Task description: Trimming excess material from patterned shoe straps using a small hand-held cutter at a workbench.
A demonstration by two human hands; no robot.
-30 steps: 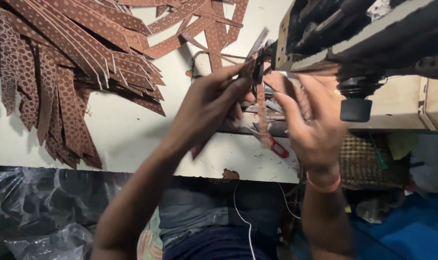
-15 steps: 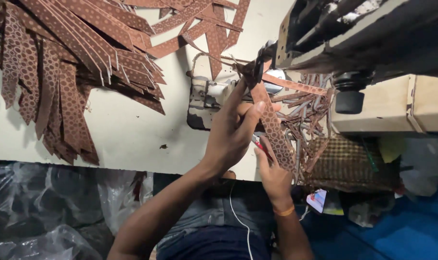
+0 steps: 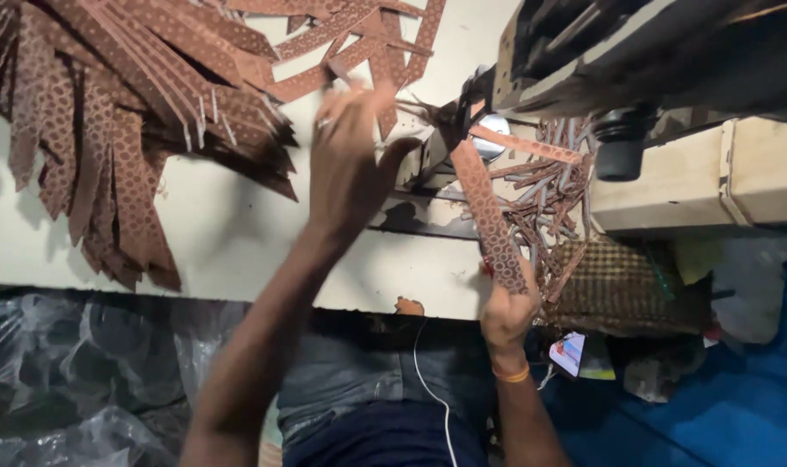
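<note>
My right hand [image 3: 507,313] grips the near end of a long brown patterned strap [image 3: 488,216] that runs up under the head of a sewing machine [image 3: 601,52]. My left hand [image 3: 352,160] is raised over the white table [image 3: 237,242], fingers spread and blurred, reaching toward loose brown straps [image 3: 350,43] at the far side; it holds nothing that I can make out. A large heap of the same patterned straps [image 3: 125,112] fans out at the left.
A bundle of narrow brown strips [image 3: 549,199] hangs beside the machine above a woven basket [image 3: 614,285]. A black knob [image 3: 620,147] sticks down from the machine. Crumpled plastic sheeting [image 3: 64,372] lies at lower left, blue fabric [image 3: 722,415] at lower right.
My left hand has left the strap at the machine and swung left and up toward the loose straps. My right hand has slid down the strap toward me.
</note>
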